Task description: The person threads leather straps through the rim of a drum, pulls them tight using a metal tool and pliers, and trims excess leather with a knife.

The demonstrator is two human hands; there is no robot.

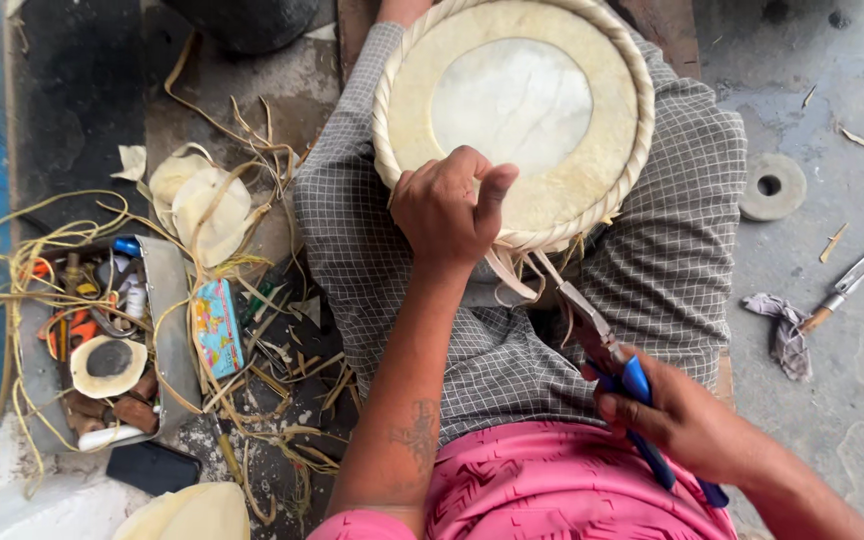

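- The left hand clamps the near rim of a round drumhead of pale rawhide with a braided hoop, fingers curled over the edge and thumb pressed flat on the skin.
- The right hand is wrapped tight around the blue handles of a pair of steel pliers, fingers pressed together; the pliers' nose points up toward the pale hide straps hanging below the hoop, though whether the nose grips a strap cannot be told.
- The drumhead rests on the person's lap, on a grey checked cloth, between the knees and just ahead of a pink garment.
- To do this step well, judging from the pose: keep the left hand bearing down so the hoop cannot turn, take a strap near its root, and pull in line with the strap rather than sideways, so the hide does not tear and the tension stays even around the rim.
- On the floor to the left, an open metal tool tray sits among yellowish hide strips and cut round skin pieces.
- To the right, on the grey concrete floor, lie a stone ring, a crumpled rag and a knife-like blade with a wooden handle, well apart from the hands.
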